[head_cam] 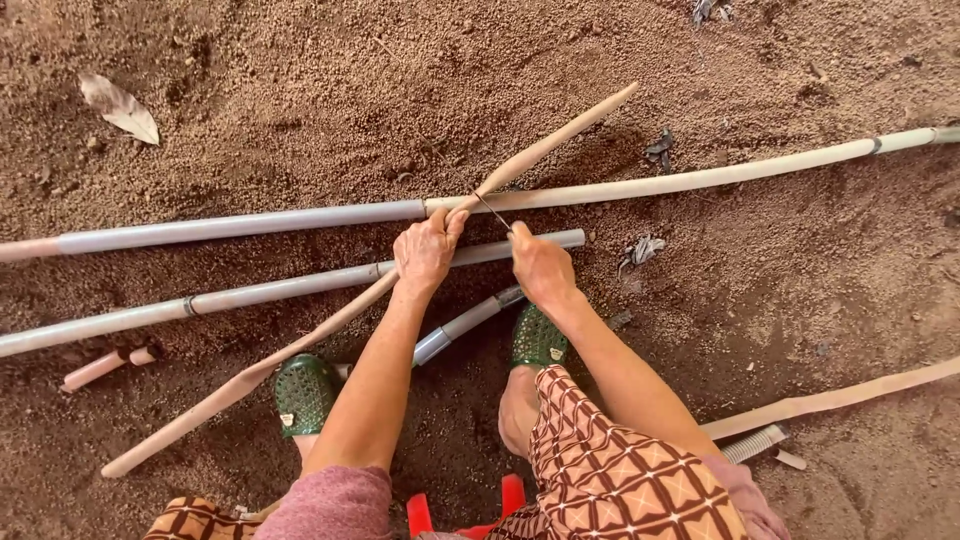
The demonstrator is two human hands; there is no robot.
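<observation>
Head view: two bare hands work a bamboo strip over sandy ground.

Left hand (425,252) has its fingers wrapped around the long bamboo strip (300,350), which slants from near left to far right. Right hand (540,265) pinches a thin dark blade (492,211) against it, beside long poles (240,225) lying across the ground (300,90).

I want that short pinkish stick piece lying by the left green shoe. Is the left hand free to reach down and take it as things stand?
Probably not yet: the left hand is closed around the long tan wooden strip, so it is occupied. The short pinkish stick piece itself lies bare on the dirt, nothing over it.
</observation>
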